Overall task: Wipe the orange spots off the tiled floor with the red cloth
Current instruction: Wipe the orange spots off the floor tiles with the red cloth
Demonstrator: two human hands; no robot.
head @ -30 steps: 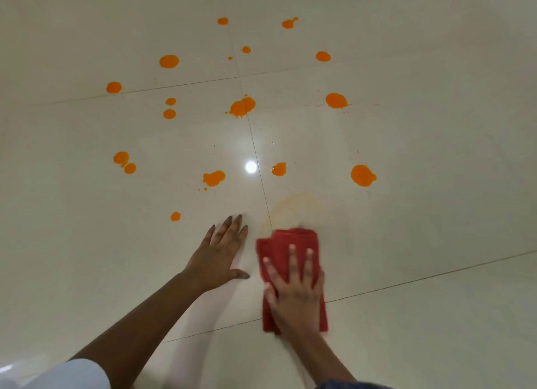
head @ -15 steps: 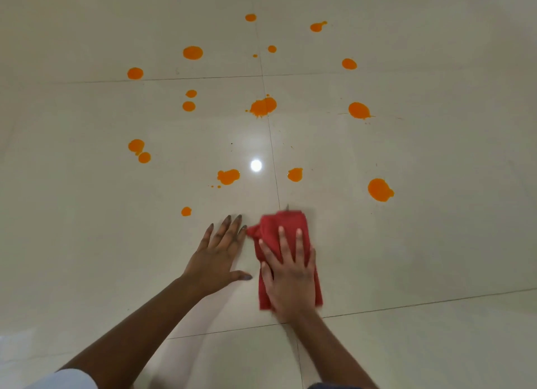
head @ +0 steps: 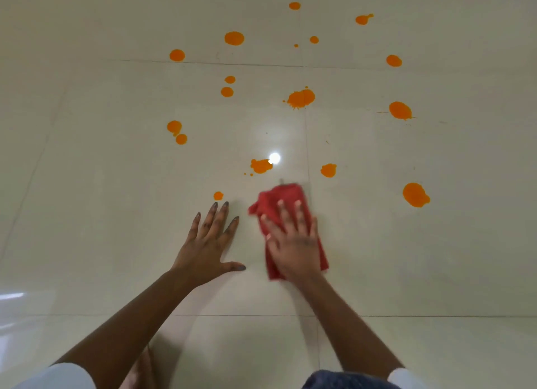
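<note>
From the head camera, the right hand (head: 293,237) lies flat on the folded red cloth (head: 286,192). Its fingers are straight and spread, pressing the fabric down onto the glossy cream tiled floor (head: 116,185) rather than curling round it. The left hand (head: 207,243) is also open, palm down on bare tile just beside the cloth, fingers splayed, holding nothing; it looks like a prop for the person's weight.

Compared with a second ago, the cloth has slid forward and a little to the left. Its front edge now sits close below the irregular orange splat (head: 261,166) next to the ceiling-light glare, and near the small orange blot (head: 328,170) across the grout line. The faint yellowish smear seen ahead of the cloth earlier no longer shows. The left hand has kept its place, fingertips just short of the small round orange dot (head: 218,196).

Every orange spot counted earlier is still there, including the large orange blob (head: 415,195) far right. So the last second has been approach rather than removal, and most of the wiping likely remains.
</note>
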